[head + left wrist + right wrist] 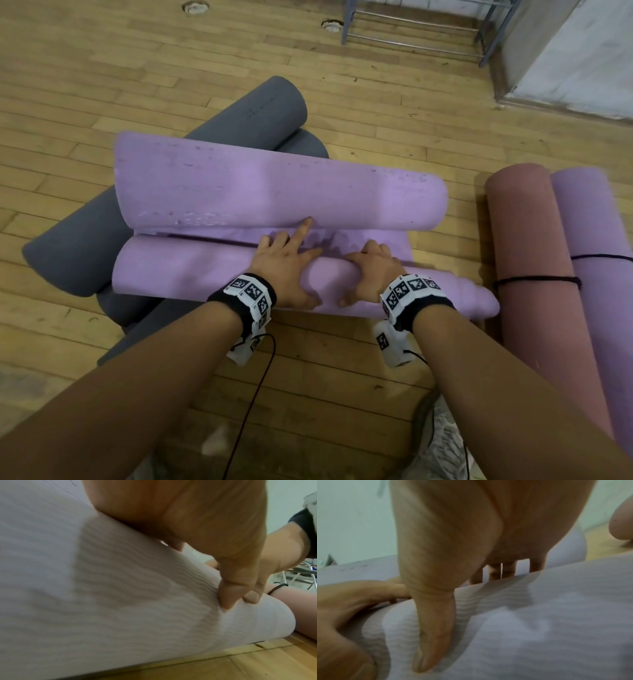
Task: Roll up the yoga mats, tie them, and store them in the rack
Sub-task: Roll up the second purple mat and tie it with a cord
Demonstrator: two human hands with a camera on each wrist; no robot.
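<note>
A purple yoga mat [274, 192] lies across the wooden floor. Its near part is wound into a roll [191, 270], and its far part arches up loosely over grey mats. My left hand [284, 263] lies on top of the roll with its fingers spread and the index finger stretched forward onto the flat part. The left thumb [228, 596] presses into the ribbed mat [120, 588]. My right hand [373, 274] grips the roll beside it, fingers curled over the far side. Its thumb [433, 635] rests on the near side of the mat [539, 628].
Two loosely rolled grey mats [267, 113] lie under and behind the purple one. At the right lie a pink mat [527, 246] and another purple mat [589, 222], each rolled and tied with dark string [534, 280]. A metal rack [418, 31] stands at the far wall.
</note>
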